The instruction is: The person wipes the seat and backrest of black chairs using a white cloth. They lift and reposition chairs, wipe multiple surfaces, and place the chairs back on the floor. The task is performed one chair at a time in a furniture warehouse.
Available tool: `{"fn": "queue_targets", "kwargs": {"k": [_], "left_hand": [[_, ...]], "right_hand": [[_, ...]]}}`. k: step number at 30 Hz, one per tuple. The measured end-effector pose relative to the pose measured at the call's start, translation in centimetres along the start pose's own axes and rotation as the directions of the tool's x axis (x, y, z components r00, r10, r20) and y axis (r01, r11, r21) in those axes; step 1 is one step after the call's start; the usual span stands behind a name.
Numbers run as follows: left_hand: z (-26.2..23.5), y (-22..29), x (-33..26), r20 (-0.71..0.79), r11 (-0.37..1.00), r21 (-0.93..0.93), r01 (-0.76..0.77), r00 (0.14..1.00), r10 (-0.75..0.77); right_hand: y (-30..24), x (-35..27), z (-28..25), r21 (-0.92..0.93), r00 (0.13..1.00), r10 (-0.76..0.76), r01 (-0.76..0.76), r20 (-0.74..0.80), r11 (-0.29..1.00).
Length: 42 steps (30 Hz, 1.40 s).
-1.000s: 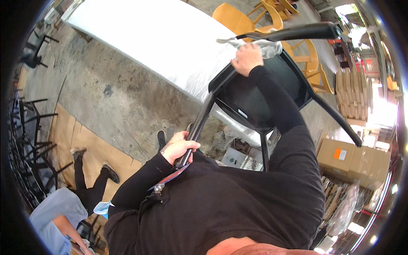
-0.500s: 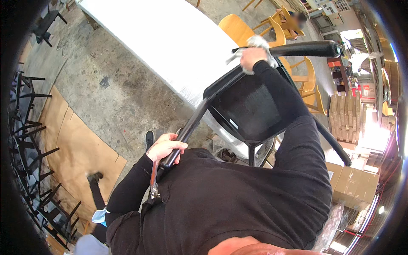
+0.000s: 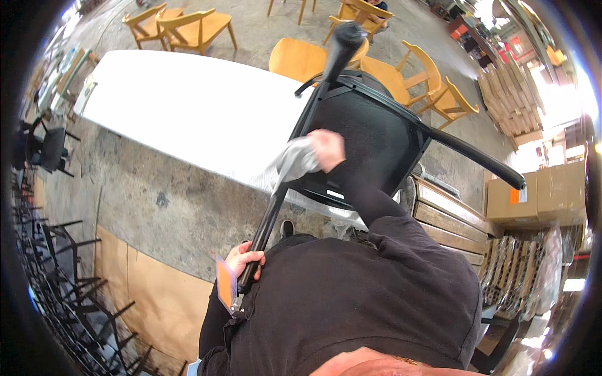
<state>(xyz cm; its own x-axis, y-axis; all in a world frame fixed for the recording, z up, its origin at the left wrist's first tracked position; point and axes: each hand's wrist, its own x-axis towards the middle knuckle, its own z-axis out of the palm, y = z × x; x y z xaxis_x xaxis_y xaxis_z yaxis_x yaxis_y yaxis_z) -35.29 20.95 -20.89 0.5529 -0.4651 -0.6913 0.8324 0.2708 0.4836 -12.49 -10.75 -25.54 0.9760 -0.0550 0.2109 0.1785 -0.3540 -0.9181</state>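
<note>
A black chair (image 3: 376, 122) is tilted in front of me, the underside of its seat facing up and its legs sticking out. My left hand (image 3: 241, 260) is closed around the lower end of one leg, close to my body. Higher up on that leg, where it meets the seat frame, my right hand (image 3: 328, 150) presses a whitish-grey cloth (image 3: 296, 161). That hand is slightly smeared by motion. Another leg points up and away from me, and one reaches out to the right.
A long white-covered table (image 3: 182, 103) extends to the left beyond the chair. Light wooden chairs (image 3: 200, 31) stand behind it. Stacked black chair frames (image 3: 69, 276) line the left side, beside cardboard (image 3: 150, 294) on the floor. Cartons (image 3: 539, 197) and a slatted wooden piece (image 3: 451, 216) are at right.
My right hand and the cloth have moved from the chair's far corner down to the leg in my left hand. The chair has turned, and my view has swung round.
</note>
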Motion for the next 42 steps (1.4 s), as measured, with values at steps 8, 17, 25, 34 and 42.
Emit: {"fn": "queue_targets", "kwargs": {"k": [8,17,25,34,42], "left_hand": [[-0.5,0.4,0.3,-0.011,0.977,0.208,0.033,0.999,-0.032],[4.7,13.5,4.7,0.453,-0.038,0.841,-0.54,0.663,0.595],[23.5,30.6,5.1,0.587,-0.329,0.399,-0.856,-0.037,0.808],[26.1,31.5,5.6,0.691,-0.064,0.05,-0.997,-0.011,0.722],[26.8,31.4,5.6,0.681,-0.064,-0.012,-0.998,-0.055,0.731]], "right_hand": [[4.0,0.7,-10.4,-0.622,0.655,-0.227,-0.466,-0.721,0.629],[0.5,1.7,-8.1,-0.851,0.936,-0.346,0.132,-0.062,0.509],[4.1,-9.3,-15.9,-0.574,0.875,0.193,-0.444,-0.445,0.688],[3.7,4.9,-9.8,-0.038,0.402,0.057,-0.226,-0.914,0.973],[0.7,4.3,-0.7,-0.783,0.787,-0.465,-0.037,-0.405,0.621]]}}
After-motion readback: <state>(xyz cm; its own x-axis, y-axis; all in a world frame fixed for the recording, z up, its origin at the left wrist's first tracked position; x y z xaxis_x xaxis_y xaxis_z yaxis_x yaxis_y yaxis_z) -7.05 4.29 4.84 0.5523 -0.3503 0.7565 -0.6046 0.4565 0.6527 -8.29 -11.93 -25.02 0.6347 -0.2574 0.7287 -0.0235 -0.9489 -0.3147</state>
